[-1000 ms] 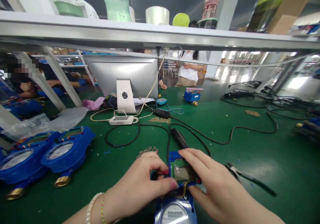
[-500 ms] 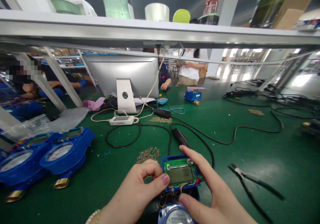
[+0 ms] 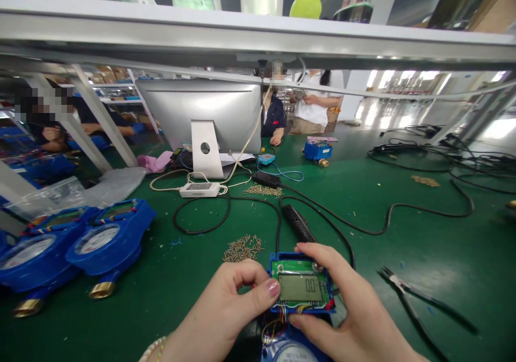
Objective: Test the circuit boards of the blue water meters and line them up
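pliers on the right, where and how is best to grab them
Probably by both handles, just behind the pivot, with the right hand coming from above on the near right: the pliers lie with jaws pointing away and handles spreading wide towards that side.

**Tally by kind**

Counted on the green tabletop (image 3: pixel 116 324): at left, two blue plastic meters with round white dials (image 3: pixel 99 242); two central heaps of small brass-coloured screws (image 3: pixel 243 249); one ribbed black cylindrical tool (image 3: pixel 298 225); one pair of dark-handled steel pliers (image 3: pixel 398 283).
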Demonstrator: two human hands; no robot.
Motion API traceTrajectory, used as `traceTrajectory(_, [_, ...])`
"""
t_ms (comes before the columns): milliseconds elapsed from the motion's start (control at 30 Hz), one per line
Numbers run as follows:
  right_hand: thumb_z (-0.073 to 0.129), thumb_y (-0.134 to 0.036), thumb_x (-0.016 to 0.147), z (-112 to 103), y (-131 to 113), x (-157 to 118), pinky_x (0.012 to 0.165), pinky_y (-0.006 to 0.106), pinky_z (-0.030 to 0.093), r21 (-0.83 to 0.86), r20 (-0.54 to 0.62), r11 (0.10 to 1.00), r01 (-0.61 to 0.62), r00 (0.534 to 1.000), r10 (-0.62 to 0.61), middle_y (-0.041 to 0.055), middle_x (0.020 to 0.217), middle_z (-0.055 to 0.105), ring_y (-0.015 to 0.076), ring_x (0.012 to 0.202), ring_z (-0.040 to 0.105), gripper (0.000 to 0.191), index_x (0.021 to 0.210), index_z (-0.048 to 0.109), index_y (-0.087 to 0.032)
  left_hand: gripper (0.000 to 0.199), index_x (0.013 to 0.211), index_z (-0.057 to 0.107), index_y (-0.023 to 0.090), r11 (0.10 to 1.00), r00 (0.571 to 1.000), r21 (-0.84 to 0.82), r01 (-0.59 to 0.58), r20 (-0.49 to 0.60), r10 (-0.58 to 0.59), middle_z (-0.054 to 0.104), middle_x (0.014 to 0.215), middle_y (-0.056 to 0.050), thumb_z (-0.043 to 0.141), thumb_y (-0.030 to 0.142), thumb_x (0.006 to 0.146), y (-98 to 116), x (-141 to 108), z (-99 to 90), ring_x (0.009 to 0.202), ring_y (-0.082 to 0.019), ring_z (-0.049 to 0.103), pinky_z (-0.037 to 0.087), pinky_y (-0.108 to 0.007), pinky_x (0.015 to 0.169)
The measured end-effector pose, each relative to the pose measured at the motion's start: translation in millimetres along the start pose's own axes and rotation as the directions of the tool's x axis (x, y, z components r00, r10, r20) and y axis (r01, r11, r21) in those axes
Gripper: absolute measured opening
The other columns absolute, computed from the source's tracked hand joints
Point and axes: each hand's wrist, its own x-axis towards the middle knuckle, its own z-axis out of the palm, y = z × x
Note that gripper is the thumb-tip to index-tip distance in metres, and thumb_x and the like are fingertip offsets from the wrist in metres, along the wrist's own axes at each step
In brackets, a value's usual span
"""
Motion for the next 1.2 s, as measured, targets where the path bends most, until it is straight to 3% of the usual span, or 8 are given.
traceTrajectory(167, [0.070,-0.019,0.071,-6.9,-5.6,4.8,0.099,0.031,0.050,0.090,0.090,0.994,-0.065,0.994,0.057,0.0021,0.128,0.056,0.0176,0.112,0.059,0.073,0.133,0.033,-0.031,0.043,0.074,0.061,0.012,1.000,1.000,-0.008,0.020,-0.011,-0.020,0.056,0.077,-0.005,0.061,0.055,0.080,-5.6,1.8,-1.3,0.075,-0.017,0.047,0.036,-0.031,0.070])
traceTrajectory(333, [0.067,-0.014,0.070,-14.5,-11.5,4.8,0.106,0.038,0.043,0.281,0.233,0.923,-0.263,0.952,0.201,0.0047,0.139,0.047,0.0215,0.125,0.050,0.080,0.140,0.032,-0.029,0.043,0.073,0.061,0.012,0.995,0.998,-0.086,0.055,-0.028,-0.057,0.056,0.074,-0.004,0.063,0.054,0.079,-8.1,-0.1,-0.7,0.072,-0.016,0.046,0.034,-0.030,0.066])
traceTrajectory(500, [0.058,-0.016,0.078,-13.2,-17.0,3.1,0.104,0.036,0.044,0.427,0.250,0.849,-0.311,0.943,0.219,0.0042,0.139,0.047,0.0198,0.125,0.050,0.070,0.141,0.032,-0.030,0.044,0.072,0.061,0.011,0.990,0.997,-0.126,0.058,-0.041,-0.064,0.055,0.072,-0.003,0.065,0.054,0.077,-4.8,-1.0,3.3,0.070,-0.015,0.044,0.033,-0.029,0.066])
traceTrajectory(733, [0.057,-0.015,0.075,1.5,-13.6,-2.5,0.109,0.039,0.038,0.359,0.158,0.886,-0.294,0.954,0.253,0.0046,0.139,0.047,0.0206,0.125,0.049,0.068,0.138,0.036,-0.029,0.042,0.072,0.062,0.011,0.987,0.996,-0.148,0.055,-0.055,-0.064,0.054,0.069,-0.001,0.066,0.053,0.077,-5.7,1.7,3.7,0.069,-0.014,0.043,0.031,-0.028,0.065])
traceTrajectory(967, [0.058,-0.014,0.072,9.4,-11.3,-2.7,0.107,0.039,0.040,0.278,0.086,0.926,-0.254,0.967,0.239,0.0049,0.135,0.050,0.0213,0.122,0.052,0.067,0.135,0.039,-0.028,0.040,0.074,0.064,0.011,0.985,0.995,-0.164,0.053,-0.074,-0.066,0.054,0.069,-0.001,0.068,0.051,0.076,-4.7,0.5,5.3,0.069,-0.014,0.043,0.031,-0.027,0.065])
traceTrajectory(1200, [0.061,-0.017,0.072,-9.5,-20.8,3.2,0.107,0.043,0.039,0.287,0.232,0.878,-0.383,0.917,0.324,0.0053,0.137,0.048,0.0230,0.123,0.051,0.073,0.139,0.036,-0.029,0.042,0.071,0.062,0.011,0.984,0.997,-0.172,0.054,-0.036,-0.061,0.056,0.070,-0.003,0.066,0.052,0.077,-1.8,-1.9,5.4,0.069,-0.015,0.045,0.033,-0.029,0.066])
